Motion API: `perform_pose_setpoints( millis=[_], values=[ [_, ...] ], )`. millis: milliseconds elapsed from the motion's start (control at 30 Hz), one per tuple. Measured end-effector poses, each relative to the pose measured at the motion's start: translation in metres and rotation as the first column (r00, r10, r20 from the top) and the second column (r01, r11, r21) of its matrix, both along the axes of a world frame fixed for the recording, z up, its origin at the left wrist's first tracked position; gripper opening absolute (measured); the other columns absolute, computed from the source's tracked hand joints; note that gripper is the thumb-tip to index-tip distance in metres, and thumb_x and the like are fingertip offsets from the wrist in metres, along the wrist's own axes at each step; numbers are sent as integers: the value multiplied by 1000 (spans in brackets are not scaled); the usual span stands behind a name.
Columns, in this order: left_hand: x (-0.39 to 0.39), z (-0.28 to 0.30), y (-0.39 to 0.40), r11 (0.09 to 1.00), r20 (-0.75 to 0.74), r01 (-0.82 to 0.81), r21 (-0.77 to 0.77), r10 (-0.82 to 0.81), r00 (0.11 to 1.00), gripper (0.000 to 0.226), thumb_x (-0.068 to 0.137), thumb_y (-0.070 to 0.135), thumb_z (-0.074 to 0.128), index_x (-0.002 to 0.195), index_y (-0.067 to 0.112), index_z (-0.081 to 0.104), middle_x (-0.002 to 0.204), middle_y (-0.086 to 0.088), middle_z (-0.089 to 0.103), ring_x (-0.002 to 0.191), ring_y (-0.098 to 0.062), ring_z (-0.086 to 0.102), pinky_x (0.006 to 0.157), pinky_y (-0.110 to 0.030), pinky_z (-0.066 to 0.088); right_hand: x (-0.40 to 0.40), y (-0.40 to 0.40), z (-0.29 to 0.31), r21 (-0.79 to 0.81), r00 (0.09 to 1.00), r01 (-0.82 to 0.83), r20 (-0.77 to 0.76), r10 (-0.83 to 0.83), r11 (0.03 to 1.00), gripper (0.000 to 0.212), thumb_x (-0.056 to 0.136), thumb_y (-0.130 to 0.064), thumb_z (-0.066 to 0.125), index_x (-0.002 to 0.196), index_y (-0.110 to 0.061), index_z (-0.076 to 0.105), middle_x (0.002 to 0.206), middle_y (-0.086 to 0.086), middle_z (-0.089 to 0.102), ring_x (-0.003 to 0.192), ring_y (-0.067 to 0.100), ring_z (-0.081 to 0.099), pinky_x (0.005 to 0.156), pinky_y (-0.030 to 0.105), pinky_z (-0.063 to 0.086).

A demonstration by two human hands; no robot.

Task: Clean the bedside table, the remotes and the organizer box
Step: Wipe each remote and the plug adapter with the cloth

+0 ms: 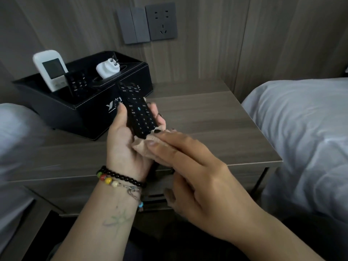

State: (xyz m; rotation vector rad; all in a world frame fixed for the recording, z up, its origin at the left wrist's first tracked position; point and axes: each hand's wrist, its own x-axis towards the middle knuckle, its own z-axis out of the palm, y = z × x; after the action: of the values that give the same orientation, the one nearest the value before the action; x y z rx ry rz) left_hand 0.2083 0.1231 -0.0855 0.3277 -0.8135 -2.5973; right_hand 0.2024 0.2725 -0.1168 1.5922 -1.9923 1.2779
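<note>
Wood-panel wall with a grey switch plate [133, 25] and a socket [161, 21], white bedding on both sides, grey wood-grain table [216, 117] in between. Black organizer box [62, 112] sits at the back left of the table, touching its top. Standing in the box's front compartment: a white remote [50, 69] with a small screen, tilted, and a black remote [78, 83] just beside it; a white plug adapter [107, 69] rests on the box's lid section, prongs up. Left hand [128, 140] is palm up over the table, fingers wrapped around a second black remote [138, 113], buttons facing up. Right hand [197, 166] has fingers extended, pressing a beige cloth [145, 146] against the near end of that held remote. Beaded bracelets [116, 178] on the left wrist.
</note>
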Motion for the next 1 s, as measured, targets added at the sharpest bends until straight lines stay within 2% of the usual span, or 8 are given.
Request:
perform_pose_setpoints(
  millis=[200,300,433,533,633,733,867,1000],
  values=[
    [-3,4,8,994,-165,-109,-31,103,981,37,94,37,50,117,9,53,77,-2,57,65,-9,56,64,-21,47,4,-11,-2,-199,821,164,571,-21,966,54,76,3,47,122,-20,64,111,1,68,96,-2,62,83,19,49],
    [2,9,15,917,-261,-189,-351,98,960,36,82,26,70,112,13,56,87,-4,62,72,-15,61,60,-30,50,4,-10,3,-275,409,146,892,195,950,37,88,5,50,110,-18,70,98,12,73,81,13,64,70,23,52],
    [4,6,19,777,-362,-318,-543,125,924,39,84,9,64,118,6,43,101,-3,62,85,-17,67,73,-34,51,-10,2,15,-526,-127,133,831,541,840,20,73,-10,58,79,-3,76,75,17,71,65,18,68,59,18,56],
    [3,6,19,645,-411,-416,-641,170,896,43,89,3,58,124,1,33,98,-6,59,76,-13,67,69,-31,54,-10,8,23,-594,-415,61,716,561,802,34,94,0,36,108,18,62,99,34,65,97,34,66,94,28,49],
    [3,3,18,495,-467,-495,-714,189,864,43,89,-4,58,120,0,29,100,-7,59,74,-12,68,66,-32,57,-20,19,20,-522,-273,-46,827,492,852,30,96,-2,42,110,19,59,107,32,65,106,36,64,100,36,46],
    [4,1,24,441,-477,-474,-762,114,872,46,85,-4,62,118,8,32,99,-6,63,73,-18,70,64,-36,58,-25,18,20,-553,-425,-47,765,484,832,12,62,3,76,72,7,71,71,18,70,68,24,71,70,28,59],
    [3,-2,30,424,-452,-455,-783,115,885,44,84,-3,65,118,9,39,96,-4,69,73,-22,72,62,-36,58,-23,15,21,-570,-404,58,737,541,820,21,78,-2,56,61,-3,69,58,10,65,52,14,66,51,22,55],
    [-3,-2,31,686,-320,-395,-611,242,916,50,92,2,57,136,8,35,115,-14,67,97,-21,70,74,-34,58,-10,13,23,-346,272,192,918,289,918,27,93,-6,50,92,-20,73,70,-1,69,52,8,61,45,22,50]
  ],
)
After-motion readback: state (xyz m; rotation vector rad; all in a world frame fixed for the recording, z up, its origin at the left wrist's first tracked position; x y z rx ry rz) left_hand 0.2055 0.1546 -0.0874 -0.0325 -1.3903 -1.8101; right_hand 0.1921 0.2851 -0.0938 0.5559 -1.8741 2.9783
